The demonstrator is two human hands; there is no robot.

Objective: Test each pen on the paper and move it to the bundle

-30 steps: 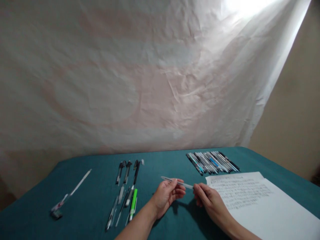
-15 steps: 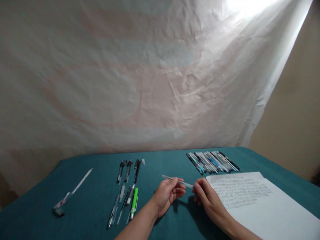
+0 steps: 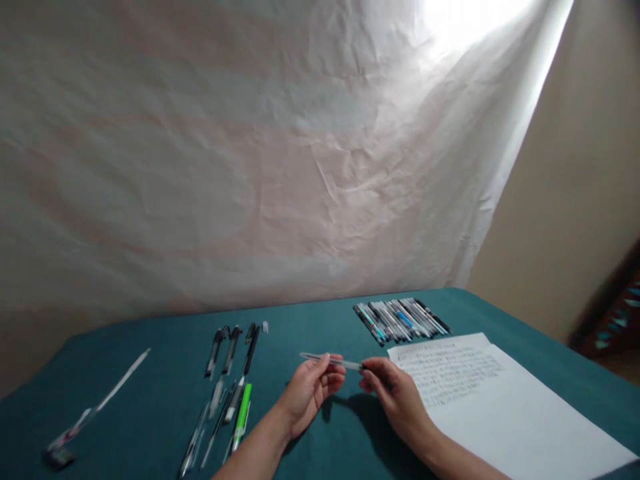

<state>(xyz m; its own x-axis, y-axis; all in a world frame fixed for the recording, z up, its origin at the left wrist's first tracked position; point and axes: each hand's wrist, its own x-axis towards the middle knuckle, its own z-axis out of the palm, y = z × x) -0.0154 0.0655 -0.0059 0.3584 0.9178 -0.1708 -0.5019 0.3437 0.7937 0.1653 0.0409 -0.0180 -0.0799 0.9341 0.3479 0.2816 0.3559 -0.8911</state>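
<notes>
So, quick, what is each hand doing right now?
Left hand: closed on the clear pen, fingertips gripping it.
Right hand: closed, pinching the same pen's other end.

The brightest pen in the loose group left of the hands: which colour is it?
The pen is bright green, seen best in the head view.

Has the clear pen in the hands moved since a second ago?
No. The clear pen stays just left of the sheet; only the camera swung.
</notes>
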